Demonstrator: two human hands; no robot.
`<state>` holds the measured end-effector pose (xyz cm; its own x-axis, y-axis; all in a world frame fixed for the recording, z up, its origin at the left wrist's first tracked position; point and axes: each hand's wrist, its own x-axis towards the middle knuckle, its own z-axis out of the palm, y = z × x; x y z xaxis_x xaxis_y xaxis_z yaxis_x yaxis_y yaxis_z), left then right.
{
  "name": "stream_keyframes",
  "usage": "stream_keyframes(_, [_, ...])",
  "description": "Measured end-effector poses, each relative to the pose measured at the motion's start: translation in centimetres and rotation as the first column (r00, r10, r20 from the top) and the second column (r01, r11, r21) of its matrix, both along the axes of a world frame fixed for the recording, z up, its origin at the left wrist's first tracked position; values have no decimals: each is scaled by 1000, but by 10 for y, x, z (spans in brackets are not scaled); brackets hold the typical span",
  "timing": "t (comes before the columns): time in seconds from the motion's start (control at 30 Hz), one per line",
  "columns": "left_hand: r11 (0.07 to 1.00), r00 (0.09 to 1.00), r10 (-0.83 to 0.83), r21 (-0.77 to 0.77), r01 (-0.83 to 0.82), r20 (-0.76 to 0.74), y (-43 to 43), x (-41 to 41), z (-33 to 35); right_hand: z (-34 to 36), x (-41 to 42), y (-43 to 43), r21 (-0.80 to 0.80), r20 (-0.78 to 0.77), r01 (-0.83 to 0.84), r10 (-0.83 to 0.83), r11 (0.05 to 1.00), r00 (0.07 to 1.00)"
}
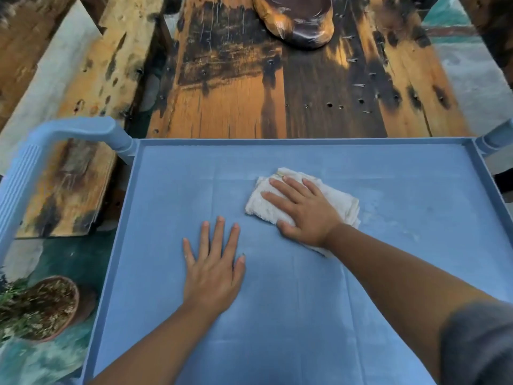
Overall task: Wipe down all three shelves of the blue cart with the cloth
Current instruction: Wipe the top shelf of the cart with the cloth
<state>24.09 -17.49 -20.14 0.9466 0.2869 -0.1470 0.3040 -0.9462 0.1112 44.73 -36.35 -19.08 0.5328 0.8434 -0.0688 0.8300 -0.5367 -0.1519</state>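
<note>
In the head view, the top shelf [277, 315] of the blue plastic cart is seen from above, a flat tray with a low raised rim and a ribbed blue handle [25, 173] at its left end. A folded white terry cloth [341, 202] lies on the far middle part of this shelf, slightly right of centre. The right hand [302, 212] is laid flat on top of the cloth, fingers extended and slightly spread, pressing it down rather than gripping it; nothing is clenched. The left hand [213, 270] is placed palm down on the bare shelf just beside and nearer than the cloth, fingers spread and released, holding nothing, apparently to steady the cart.

A paler, dusty film can be made out on the shelf to the right of the cloth and in faint streaks across the middle, so the top shelf is judged to be only partly wiped. The two lower shelves are hidden beneath the top one, and their condition cannot be told; they are taken as still to be done. The task is therefore judged to be at an early stage.

Beyond the cart, weathered stained wooden planks [238, 87] are seen, and a terracotta pot of dry plant matter [47, 309] stands on the floor at lower left.
</note>
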Motion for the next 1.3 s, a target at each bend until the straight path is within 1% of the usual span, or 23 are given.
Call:
stream_keyframes(0.07, [1000,1000,-2,6,2,0,0,1,-1,0,20,8,-17,-5,35,-35,999,999])
stream_keyframes(0.3, [1000,1000,-5,19,5,-14,1,0,-2,5,77,27,-33,13,23,-22,999,1000])
stream_keyframes(0.47, [1000,1000,4,20,-4,-16,0,2,2,5,78,28,-24,24,21,-20,999,1000])
stream_keyframes(0.53, [1000,1000,3,14,-3,-19,-1,3,3,5,70,30,-14,17,68,-67,998,998])
stream_keyframes(0.63, [1000,1000,8,17,-8,-17,-1,2,2,-1,41,31,5,-25,253,-253,967,967])
stream_keyframes(0.73, [1000,1000,3,12,-3,-16,1,4,1,-4,3,22,19,-50,348,-347,937,937])
stream_keyframes(0.9, [1000,1000,4,-4,-4,-4,4,7,-3,-2,-70,0,7,-56,417,-416,909,908])
stream_keyframes(1.07, [999,1000,-2,-35,2,11,5,8,-4,-1,-152,-23,-7,-84,451,-450,892,889])
stream_keyframes(1.17, [998,1000,-11,-56,12,25,4,6,-3,-2,-196,-38,0,-67,475,-474,880,878])
stream_keyframes(1.3, [997,999,-14,-79,18,41,5,6,-2,-3,-238,-69,21,-43,425,-424,905,905])
